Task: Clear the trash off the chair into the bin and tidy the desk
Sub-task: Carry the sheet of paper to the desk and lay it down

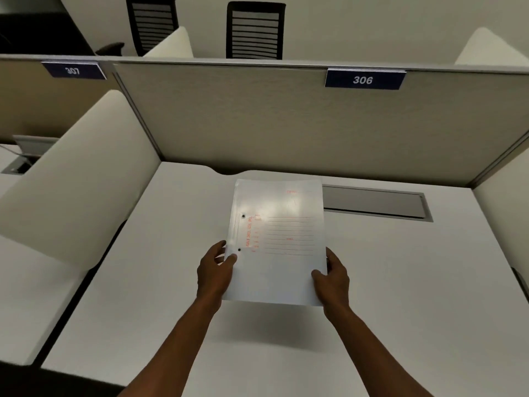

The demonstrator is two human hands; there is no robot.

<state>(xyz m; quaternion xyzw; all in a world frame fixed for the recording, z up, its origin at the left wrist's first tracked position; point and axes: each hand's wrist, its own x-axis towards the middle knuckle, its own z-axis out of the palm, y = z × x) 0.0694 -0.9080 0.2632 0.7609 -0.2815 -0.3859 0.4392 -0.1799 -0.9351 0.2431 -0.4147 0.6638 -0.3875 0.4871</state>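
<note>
**Now: folder held over the counter**

Both hands pinch a white folder (pixel 279 242): left hand (pixel 213 272) and right hand (pixel 333 277) grip its lower edges above the counter (pixel 400 282). A loose grip could likely let the glossy cover slide or skew.

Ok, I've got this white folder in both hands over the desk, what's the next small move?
Probably lower the folder flat onto the desk and square it up: both hands, left and right, grip its near corners.
</note>
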